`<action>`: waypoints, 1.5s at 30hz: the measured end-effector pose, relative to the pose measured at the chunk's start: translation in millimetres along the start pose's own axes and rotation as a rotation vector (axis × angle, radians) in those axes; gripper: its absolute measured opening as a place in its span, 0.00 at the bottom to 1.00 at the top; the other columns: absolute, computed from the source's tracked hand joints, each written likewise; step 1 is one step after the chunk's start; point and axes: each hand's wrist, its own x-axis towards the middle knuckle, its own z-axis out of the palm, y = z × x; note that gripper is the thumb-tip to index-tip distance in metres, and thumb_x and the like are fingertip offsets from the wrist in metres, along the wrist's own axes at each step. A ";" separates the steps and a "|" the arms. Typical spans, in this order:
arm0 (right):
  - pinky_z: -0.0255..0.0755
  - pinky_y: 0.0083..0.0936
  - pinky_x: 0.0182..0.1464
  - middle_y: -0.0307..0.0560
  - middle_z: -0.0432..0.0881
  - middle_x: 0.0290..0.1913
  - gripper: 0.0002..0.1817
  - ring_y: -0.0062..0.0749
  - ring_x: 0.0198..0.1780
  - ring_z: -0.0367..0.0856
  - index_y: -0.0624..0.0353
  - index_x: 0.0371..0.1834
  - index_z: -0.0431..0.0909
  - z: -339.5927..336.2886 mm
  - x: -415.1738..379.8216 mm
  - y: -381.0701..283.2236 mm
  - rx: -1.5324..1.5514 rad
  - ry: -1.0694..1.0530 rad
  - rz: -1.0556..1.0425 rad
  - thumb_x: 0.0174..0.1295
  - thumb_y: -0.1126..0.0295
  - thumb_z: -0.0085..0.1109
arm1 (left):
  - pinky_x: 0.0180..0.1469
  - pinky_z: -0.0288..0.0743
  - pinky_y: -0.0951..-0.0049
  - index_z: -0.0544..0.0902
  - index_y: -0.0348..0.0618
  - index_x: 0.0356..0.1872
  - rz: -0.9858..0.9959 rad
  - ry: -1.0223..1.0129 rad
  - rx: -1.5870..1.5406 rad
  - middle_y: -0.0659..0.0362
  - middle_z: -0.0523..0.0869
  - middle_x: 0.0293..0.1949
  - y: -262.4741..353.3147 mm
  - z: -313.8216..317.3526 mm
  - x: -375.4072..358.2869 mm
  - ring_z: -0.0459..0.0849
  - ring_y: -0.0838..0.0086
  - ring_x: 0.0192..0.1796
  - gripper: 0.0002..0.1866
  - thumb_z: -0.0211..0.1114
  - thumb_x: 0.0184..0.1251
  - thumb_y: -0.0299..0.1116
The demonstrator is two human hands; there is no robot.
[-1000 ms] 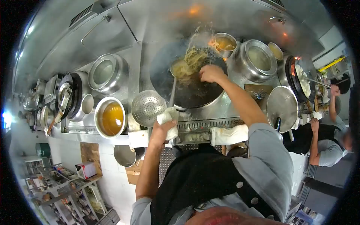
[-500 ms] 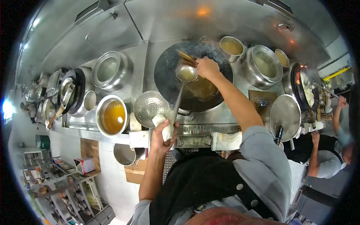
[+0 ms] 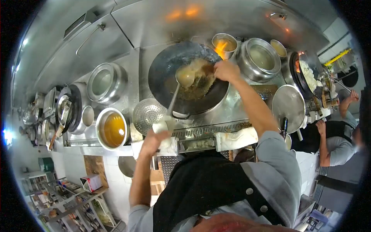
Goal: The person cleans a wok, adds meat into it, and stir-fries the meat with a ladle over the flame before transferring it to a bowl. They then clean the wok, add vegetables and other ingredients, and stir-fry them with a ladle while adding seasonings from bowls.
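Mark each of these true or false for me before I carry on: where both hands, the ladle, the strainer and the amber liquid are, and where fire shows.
1. The left hand grips the ladle by its handle. True.
2. The right hand is down by the perforated strainer. False: it is over the right part of the wok.
3. A flame shows by the wok's far right rim. True.
4. The perforated strainer sits inside the wok. False: the strainer is outside it, on the left.
5. The bowl of amber liquid stands left of the strainer. True.
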 end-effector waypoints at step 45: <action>0.82 0.49 0.43 0.57 0.89 0.39 0.14 0.55 0.42 0.89 0.52 0.49 0.85 51.1 57.1 -5.9 -0.023 0.272 -0.159 0.64 0.60 0.59 | 0.36 0.81 0.62 0.79 0.41 0.50 0.025 0.342 -0.830 0.58 0.84 0.35 -35.4 111.6 98.1 0.85 0.70 0.37 0.17 0.65 0.74 0.45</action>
